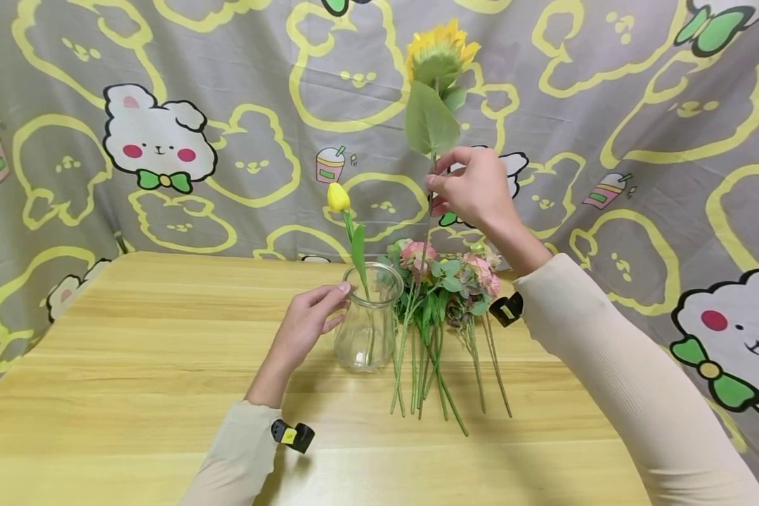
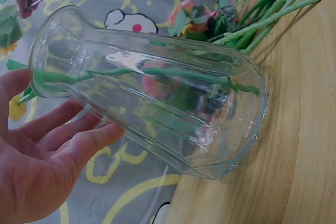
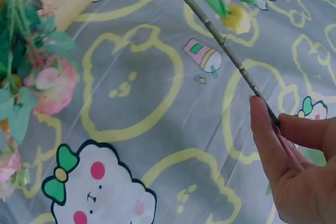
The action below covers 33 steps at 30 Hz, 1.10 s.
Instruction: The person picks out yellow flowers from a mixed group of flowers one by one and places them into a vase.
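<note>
My right hand (image 1: 474, 186) pinches the stem of a yellow sunflower (image 1: 441, 56), holding it upright above the table. In the right wrist view, thumb and fingers close on the thin brown-green stem (image 3: 210, 27). The clear glass vase (image 1: 363, 337) stands on the table with one yellow tulip (image 1: 338, 198) in it, leaning left. My left hand (image 1: 306, 320) is at the vase's left side, fingertips at the rim and neck. The left wrist view shows its fingers (image 2: 79, 142) extended along the glass (image 2: 173, 103), with the tulip stem running down inside.
Right of the vase lies a bunch of artificial flowers (image 1: 449, 277), pink blooms toward the back and several green stems (image 1: 439, 365) pointing to the front. Behind the wooden table (image 1: 164, 351) hangs a grey cartoon-print cloth (image 1: 240, 63).
</note>
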Motion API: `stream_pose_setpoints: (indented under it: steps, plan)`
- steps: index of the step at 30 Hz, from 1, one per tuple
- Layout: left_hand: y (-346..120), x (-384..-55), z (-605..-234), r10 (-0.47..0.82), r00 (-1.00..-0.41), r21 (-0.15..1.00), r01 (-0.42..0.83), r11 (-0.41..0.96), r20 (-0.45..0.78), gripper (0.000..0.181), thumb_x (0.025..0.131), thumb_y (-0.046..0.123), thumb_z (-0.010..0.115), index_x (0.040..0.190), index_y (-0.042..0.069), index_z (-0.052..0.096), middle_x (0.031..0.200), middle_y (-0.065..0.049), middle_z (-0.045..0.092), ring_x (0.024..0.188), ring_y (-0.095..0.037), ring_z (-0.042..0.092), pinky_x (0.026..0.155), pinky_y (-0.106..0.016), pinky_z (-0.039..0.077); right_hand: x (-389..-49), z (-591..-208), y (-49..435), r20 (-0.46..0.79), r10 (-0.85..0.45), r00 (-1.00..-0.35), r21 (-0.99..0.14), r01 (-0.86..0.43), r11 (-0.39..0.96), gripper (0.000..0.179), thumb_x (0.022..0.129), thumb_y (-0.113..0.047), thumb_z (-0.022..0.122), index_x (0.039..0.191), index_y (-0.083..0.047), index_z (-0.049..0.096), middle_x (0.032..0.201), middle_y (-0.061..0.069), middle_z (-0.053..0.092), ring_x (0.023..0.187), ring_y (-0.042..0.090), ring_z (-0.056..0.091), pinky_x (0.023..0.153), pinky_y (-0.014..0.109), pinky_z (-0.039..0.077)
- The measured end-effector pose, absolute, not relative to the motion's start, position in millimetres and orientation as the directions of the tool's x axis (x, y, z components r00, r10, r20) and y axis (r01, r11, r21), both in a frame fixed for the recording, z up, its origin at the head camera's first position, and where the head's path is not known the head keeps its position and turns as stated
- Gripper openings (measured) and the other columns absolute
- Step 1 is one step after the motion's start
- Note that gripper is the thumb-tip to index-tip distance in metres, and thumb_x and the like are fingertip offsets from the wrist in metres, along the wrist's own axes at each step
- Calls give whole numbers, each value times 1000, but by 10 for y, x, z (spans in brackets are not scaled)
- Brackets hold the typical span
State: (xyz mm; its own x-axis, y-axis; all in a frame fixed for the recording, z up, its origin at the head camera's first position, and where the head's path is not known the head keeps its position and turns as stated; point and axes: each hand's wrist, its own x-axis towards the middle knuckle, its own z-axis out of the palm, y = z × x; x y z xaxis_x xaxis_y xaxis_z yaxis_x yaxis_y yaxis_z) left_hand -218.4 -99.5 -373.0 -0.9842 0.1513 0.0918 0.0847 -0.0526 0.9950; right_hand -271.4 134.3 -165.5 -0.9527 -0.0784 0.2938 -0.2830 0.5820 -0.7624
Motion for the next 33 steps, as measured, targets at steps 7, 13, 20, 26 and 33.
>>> stream_pose_setpoints:
  steps: [7, 13, 20, 26, 33]
  plan:
    - [-992, -2188, -3721, 150, -984, 995, 85, -60, 93, 57, 100, 47, 61, 133, 1, 63, 142, -16, 58, 133, -30, 56, 106, -36, 54, -2705, -1667, 1252, 318, -63, -946, -850, -314, 424, 10, 96, -5, 69, 100, 1, 62, 82, 6, 73, 72, 24, 75, 67, 35, 67]
    - [-992, -2183, -3714, 152, -984, 995, 81, -60, 90, 58, 101, 47, 61, 134, 0, 62, 143, -16, 58, 134, -30, 56, 106, -36, 54, -2692, -1772, 1158, 367, -59, -928, -837, -357, 415, 10, 96, -3, 68, 100, 1, 60, 89, 17, 75, 63, 21, 74, 65, 35, 66]
    - [-998, -2173, -3703, 151, -985, 995, 77, -56, 84, 58, 100, 48, 61, 134, 2, 62, 142, -13, 59, 134, -30, 56, 106, -36, 54, -2637, -2039, 1030, 384, -95, -919, -783, -378, 493, 11, 96, -3, 68, 102, 3, 60, 93, 24, 75, 63, 28, 74, 58, 32, 65]
    - [-992, -2185, -3696, 146, -986, 996, 75, -52, 82, 57, 100, 48, 61, 133, 2, 63, 141, -13, 59, 133, -29, 56, 105, -35, 55, -2618, -2250, 975, 356, -140, -924, -754, -372, 541, 13, 98, -6, 66, 103, 2, 58, 90, 20, 76, 65, 30, 74, 52, 34, 63]
    - [-990, -2193, -3699, 143, -987, 996, 71, -44, 77, 58, 100, 49, 61, 133, 1, 63, 141, -15, 59, 133, -30, 57, 105, -36, 55, -2594, -2460, 908, 346, -179, -921, -713, -381, 588, 11, 99, -9, 66, 102, 0, 60, 86, 19, 76, 65, 30, 74, 44, 26, 54]
